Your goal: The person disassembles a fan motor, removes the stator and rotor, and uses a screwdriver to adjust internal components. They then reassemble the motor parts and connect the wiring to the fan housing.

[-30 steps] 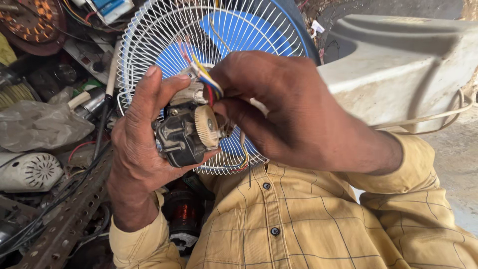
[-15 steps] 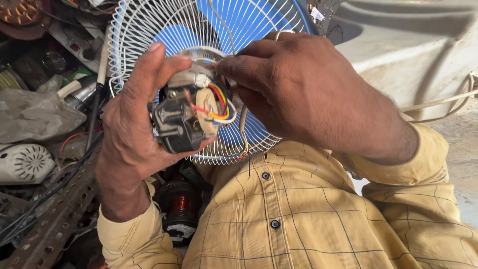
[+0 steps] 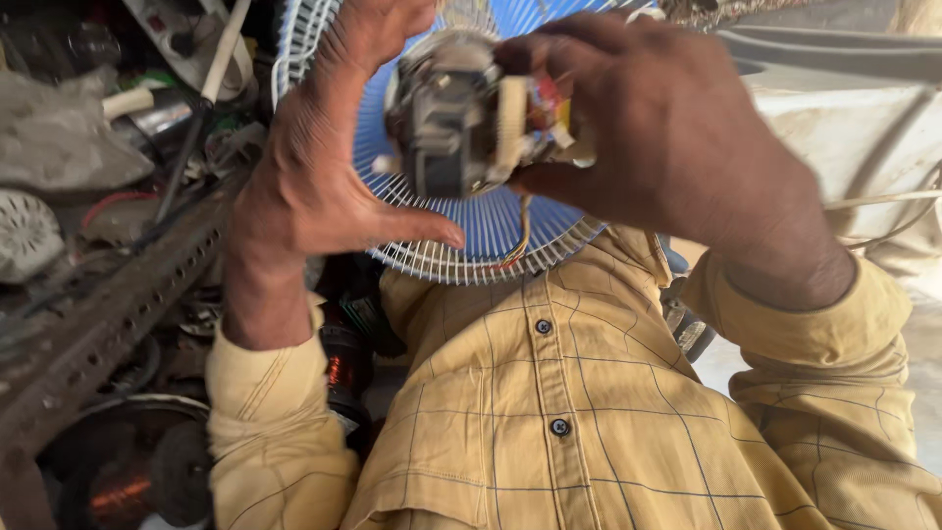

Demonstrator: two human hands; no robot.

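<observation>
A small fan motor with coloured wires sits against the back of a white wire fan guard with blue blades behind it. My left hand is spread around the motor's left side, thumb stretched out below it. My right hand grips the motor's right end where the red and yellow wires gather. The fan rests near my chest, above my yellow checked shirt.
A slotted metal angle bar runs along the left. Scrap parts lie behind it, among them a white motor housing and a copper coil. A large pale plastic casing stands at the right.
The fan and motor have risen and come closer to the camera. My left hand has opened out around the motor. My right hand has moved from the wires to grasp the motor's end.
</observation>
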